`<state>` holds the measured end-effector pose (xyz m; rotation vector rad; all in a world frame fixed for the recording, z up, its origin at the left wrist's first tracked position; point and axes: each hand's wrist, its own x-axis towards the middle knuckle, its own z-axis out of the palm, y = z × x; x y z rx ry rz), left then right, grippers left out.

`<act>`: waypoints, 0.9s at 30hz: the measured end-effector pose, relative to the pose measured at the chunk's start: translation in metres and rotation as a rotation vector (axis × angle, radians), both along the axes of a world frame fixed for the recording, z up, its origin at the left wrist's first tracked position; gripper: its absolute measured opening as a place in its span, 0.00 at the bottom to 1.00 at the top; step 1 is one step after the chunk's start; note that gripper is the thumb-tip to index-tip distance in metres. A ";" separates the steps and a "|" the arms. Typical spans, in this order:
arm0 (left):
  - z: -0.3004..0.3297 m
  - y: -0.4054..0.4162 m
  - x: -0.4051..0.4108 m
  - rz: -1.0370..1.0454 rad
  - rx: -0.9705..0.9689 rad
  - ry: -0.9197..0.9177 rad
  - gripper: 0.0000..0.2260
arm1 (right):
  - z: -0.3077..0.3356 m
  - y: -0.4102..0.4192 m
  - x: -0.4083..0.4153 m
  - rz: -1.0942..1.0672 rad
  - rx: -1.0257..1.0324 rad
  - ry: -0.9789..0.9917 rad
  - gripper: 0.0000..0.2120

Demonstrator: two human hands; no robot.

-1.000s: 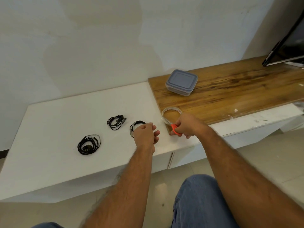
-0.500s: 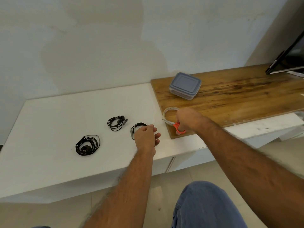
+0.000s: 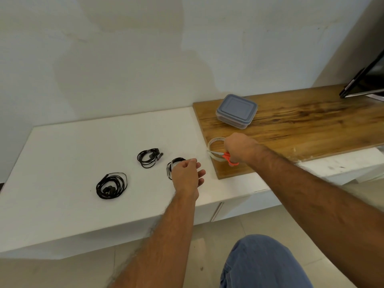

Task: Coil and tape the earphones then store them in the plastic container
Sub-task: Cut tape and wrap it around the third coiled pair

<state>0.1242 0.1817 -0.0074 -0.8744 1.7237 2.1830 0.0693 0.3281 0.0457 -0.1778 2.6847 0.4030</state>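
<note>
Three black earphone coils lie on the white counter (image 3: pixel 83 146): a left coil (image 3: pixel 111 185), a middle coil (image 3: pixel 149 157), and a right coil (image 3: pixel 174 163) half hidden under my left hand (image 3: pixel 188 175). That hand's fingers curl on the coil's right side. My right hand (image 3: pixel 239 147) grips orange-handled scissors (image 3: pixel 227 157), whose blades lie across a clear tape roll (image 3: pixel 214 143) on the wooden board (image 3: pixel 301 125). The plastic container (image 3: pixel 236 111) sits behind on the board with its grey lid on.
A dark screen (image 3: pixel 367 80) leans at the far right of the board. The wall runs close behind the counter. My knee in blue jeans (image 3: pixel 264 265) is below the counter's front edge, above a tiled floor.
My right hand has carried the scissors away from my left hand, rightward and back over the tape roll on the board. My left hand has stayed on the right coil.
</note>
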 end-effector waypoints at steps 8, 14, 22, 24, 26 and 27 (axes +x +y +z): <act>0.005 -0.008 0.002 0.000 -0.018 0.016 0.05 | -0.009 -0.005 -0.001 -0.052 0.011 0.033 0.10; 0.010 -0.018 0.006 -0.004 -0.018 0.039 0.05 | -0.014 -0.006 -0.002 -0.038 0.071 0.071 0.10; 0.025 -0.032 0.011 -0.036 -0.030 0.077 0.05 | -0.017 -0.011 0.000 -0.019 0.149 0.104 0.15; 0.029 -0.035 0.013 -0.053 -0.039 0.087 0.05 | -0.017 -0.011 0.000 -0.019 0.137 0.095 0.15; 0.033 -0.039 0.016 -0.076 -0.044 0.099 0.05 | -0.017 -0.011 -0.001 -0.035 0.098 0.071 0.13; 0.036 -0.042 0.017 -0.091 -0.043 0.105 0.06 | -0.017 -0.011 -0.001 -0.045 0.081 0.057 0.12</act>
